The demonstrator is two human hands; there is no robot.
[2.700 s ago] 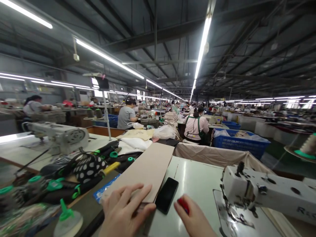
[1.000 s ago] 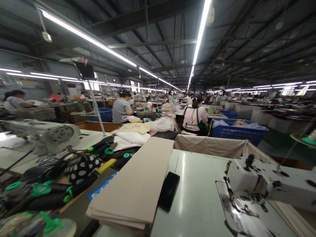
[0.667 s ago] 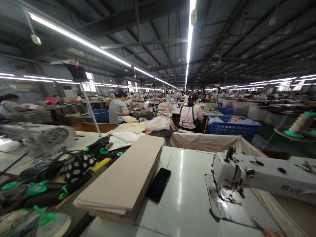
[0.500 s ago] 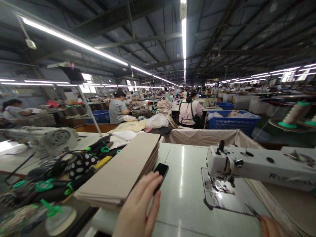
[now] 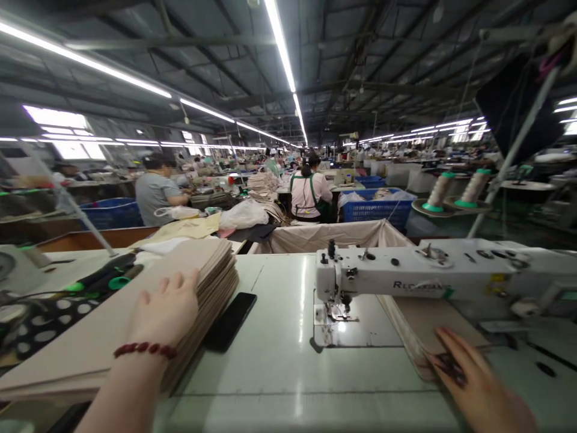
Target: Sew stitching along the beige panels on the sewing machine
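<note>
Left hand [image 5: 164,310], grip released, fingers spread over the stack of beige panels [image 5: 103,319] at 8 o'clock; black smartphone [image 5: 231,322] just beside the stack, 7 o'clock on the counter [image 5: 265,373]. Right hand [image 5: 478,379], 4 o'clock, grip closed round dark thread snips [image 5: 451,368], by more beige pieces [image 5: 435,319] near the sewing machine [image 5: 419,276].

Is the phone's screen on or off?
It looks off: the phone lies beside the tan stack, and its screen is all black, with no picture or glow.
</note>
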